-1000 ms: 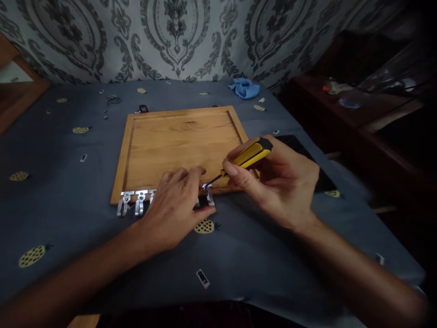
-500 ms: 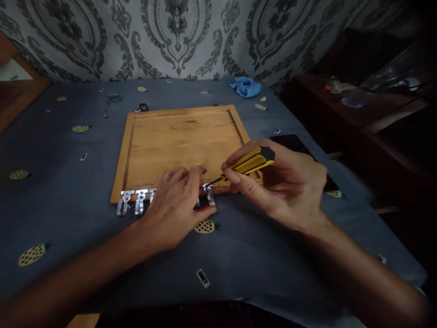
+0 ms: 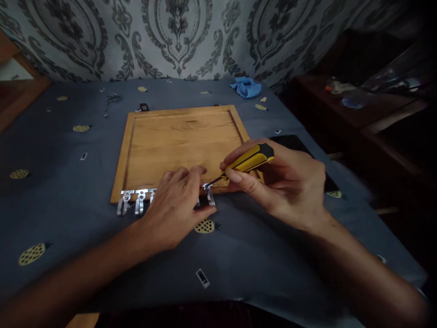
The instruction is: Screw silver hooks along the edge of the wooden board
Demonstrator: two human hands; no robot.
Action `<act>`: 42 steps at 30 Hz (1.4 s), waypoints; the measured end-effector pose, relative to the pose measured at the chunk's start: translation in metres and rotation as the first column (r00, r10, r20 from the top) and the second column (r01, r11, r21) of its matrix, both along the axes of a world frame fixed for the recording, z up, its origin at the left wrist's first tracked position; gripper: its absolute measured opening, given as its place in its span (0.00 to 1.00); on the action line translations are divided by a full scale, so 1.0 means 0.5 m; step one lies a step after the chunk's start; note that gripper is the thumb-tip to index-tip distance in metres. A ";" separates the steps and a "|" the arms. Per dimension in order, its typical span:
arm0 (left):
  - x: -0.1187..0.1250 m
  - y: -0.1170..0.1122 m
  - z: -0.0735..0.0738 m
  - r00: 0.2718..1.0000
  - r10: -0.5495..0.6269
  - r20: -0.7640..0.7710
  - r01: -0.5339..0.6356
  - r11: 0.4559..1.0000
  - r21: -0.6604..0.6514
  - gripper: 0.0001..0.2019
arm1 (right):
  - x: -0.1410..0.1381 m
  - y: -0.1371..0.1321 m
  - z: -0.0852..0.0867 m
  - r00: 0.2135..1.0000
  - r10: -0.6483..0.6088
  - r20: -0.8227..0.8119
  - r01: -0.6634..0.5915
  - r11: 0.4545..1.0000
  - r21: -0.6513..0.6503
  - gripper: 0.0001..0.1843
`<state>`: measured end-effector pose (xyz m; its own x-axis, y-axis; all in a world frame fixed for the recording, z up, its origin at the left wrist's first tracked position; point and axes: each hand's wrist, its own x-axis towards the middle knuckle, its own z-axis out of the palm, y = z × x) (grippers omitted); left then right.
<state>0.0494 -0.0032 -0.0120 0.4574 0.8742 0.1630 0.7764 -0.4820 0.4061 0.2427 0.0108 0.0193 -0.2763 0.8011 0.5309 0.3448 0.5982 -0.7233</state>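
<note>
A framed wooden board (image 3: 180, 141) lies flat on the cloth, with several silvery metal hooks (image 3: 139, 200) in a row along its near edge. My left hand (image 3: 174, 205) grips that edge, fingers bent over the top and thumb in front beside the rightmost metal hook (image 3: 210, 196). Its palm and fingers cover the middle hooks. Between the fingertips of my right hand (image 3: 290, 187) is a yellow-and-black screwdriver (image 3: 251, 159), tilted down to the left. The screwdriver's tip meets the plate of the rightmost hook; a screw there is too small to make out.
Blue patterned cloth (image 3: 112, 259) covers the table. A crumpled blue cloth (image 3: 246, 87) lies at the back right, and small metal bits (image 3: 114, 98) at the back left. A dark flat object (image 3: 293, 143) is partly behind my right hand. Dark wooden furniture (image 3: 341, 118) stands to the right.
My right hand and the screwdriver have shifted very slightly, with the handle turned a little. My left hand, the board and the hooks look the same.
</note>
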 end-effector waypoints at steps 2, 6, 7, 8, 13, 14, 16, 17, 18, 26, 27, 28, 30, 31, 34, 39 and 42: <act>0.000 0.000 0.001 1.000 0.004 -0.001 -0.004 1.000 -0.003 0.28 | 0.001 0.001 0.000 1.000 0.008 0.002 -0.008 1.000 0.007 0.09; 0.000 0.000 0.001 1.000 0.004 -0.010 -0.004 1.000 -0.007 0.28 | 0.000 0.000 0.000 1.000 0.010 0.005 -0.010 1.000 -0.012 0.08; 0.000 0.000 0.001 1.000 0.004 -0.011 -0.004 1.000 -0.004 0.29 | -0.001 -0.001 0.001 1.000 0.008 -0.006 -0.008 1.000 -0.015 0.07; 0.000 0.000 0.000 1.000 0.002 -0.011 -0.002 1.000 0.002 0.29 | -0.002 -0.003 0.003 1.000 -0.007 -0.029 0.006 1.000 -0.019 0.06; -0.002 -0.001 -0.001 1.000 -0.012 -0.008 0.012 1.000 0.009 0.27 | -0.008 -0.005 0.014 0.958 -0.109 -0.265 0.122 0.992 0.031 0.03; -0.003 -0.001 -0.001 1.000 -0.011 -0.007 0.011 1.000 0.006 0.27 | -0.008 -0.004 0.015 0.953 -0.102 -0.285 0.117 0.993 0.034 0.03; -0.003 -0.001 -0.002 1.000 -0.012 0.001 0.012 1.000 0.004 0.28 | -0.007 -0.002 0.013 0.960 -0.101 -0.259 0.105 0.994 0.002 0.03; -0.002 -0.001 -0.002 1.000 -0.013 0.005 0.013 1.000 0.006 0.28 | -0.006 -0.001 0.012 0.969 -0.105 -0.224 0.104 0.994 -0.017 0.03; -0.002 -0.001 -0.002 1.000 -0.016 0.007 0.016 1.000 0.009 0.28 | -0.006 0.000 0.010 0.976 -0.112 -0.186 0.108 0.994 -0.030 0.03; -0.002 0.001 -0.005 1.000 -0.022 0.011 0.021 0.999 0.024 0.29 | -0.005 -0.001 -0.005 0.986 -0.100 -0.133 0.089 0.992 -0.085 0.09; -0.002 0.001 -0.006 1.000 -0.021 0.011 0.020 0.999 0.029 0.29 | -0.006 -0.002 -0.005 0.986 -0.098 -0.135 0.086 0.992 -0.095 0.09; -0.003 0.001 -0.006 1.000 -0.021 0.012 0.021 0.999 0.034 0.29 | -0.006 -0.003 -0.005 0.986 -0.097 -0.138 0.083 0.992 -0.100 0.09; -0.003 0.001 -0.006 1.000 -0.024 0.011 0.024 0.999 0.039 0.30 | -0.008 -0.005 -0.004 0.985 -0.089 -0.151 0.075 0.993 -0.095 0.08; -0.003 0.001 -0.006 1.000 -0.026 0.010 0.026 0.999 0.040 0.30 | -0.008 -0.006 -0.004 0.983 -0.087 -0.162 0.073 0.993 -0.092 0.08; -0.002 0.002 -0.006 1.000 -0.025 0.005 0.025 0.999 0.039 0.30 | -0.011 -0.004 -0.003 0.980 -0.073 -0.186 0.058 0.994 -0.088 0.07; 0.000 0.001 -0.003 1.000 -0.010 -0.001 0.010 1.000 0.027 0.29 | -0.013 0.000 -0.006 0.987 -0.055 -0.148 0.045 0.996 -0.073 0.08; 0.000 0.000 -0.002 1.000 -0.008 -0.001 0.008 1.000 0.021 0.29 | -0.011 -0.003 -0.008 0.990 -0.055 -0.128 0.046 0.996 -0.073 0.08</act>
<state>0.0493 -0.0031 -0.0131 0.4644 0.8670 0.1809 0.7730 -0.4965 0.3950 0.2369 0.0093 0.0152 -0.1666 0.8486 0.5021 0.2739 0.5290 -0.8032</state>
